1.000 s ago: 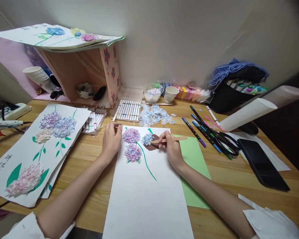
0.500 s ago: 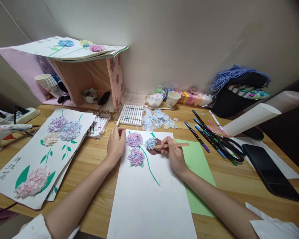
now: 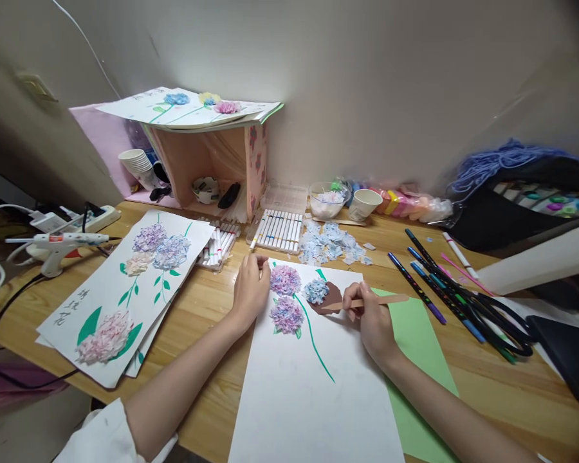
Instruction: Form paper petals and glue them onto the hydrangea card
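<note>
A tall sheet of white paper (image 3: 313, 399) lies before me. On its upper part are two pink-purple paper-petal flowers (image 3: 286, 280), a green drawn stem (image 3: 313, 331) and a brown round patch (image 3: 334, 296). Bluish petals (image 3: 317, 291) cover the left part of that patch. My left hand (image 3: 251, 289) is at the sheet's upper left edge, its fingers curled closed on the paper. My right hand (image 3: 374, 321) pinches a flat wooden craft stick (image 3: 390, 299). The stick's far end lies over the lower part of the brown patch, just below the bluish petals.
Scattered pale blue paper scraps (image 3: 332, 243) lie beyond the sheet, near a glass bowl (image 3: 327, 204) and paper cup (image 3: 365, 206). Markers (image 3: 277, 230), pens (image 3: 417, 286), scissors (image 3: 506, 321), a phone (image 3: 567, 360), finished flower pictures (image 3: 101, 283) and a glue gun (image 3: 58, 247) surround it.
My view has turned left, so everything sits further right. The stick's end has shifted from the right side of the bluish petals to lower on the brown patch. My left hand stays put.
</note>
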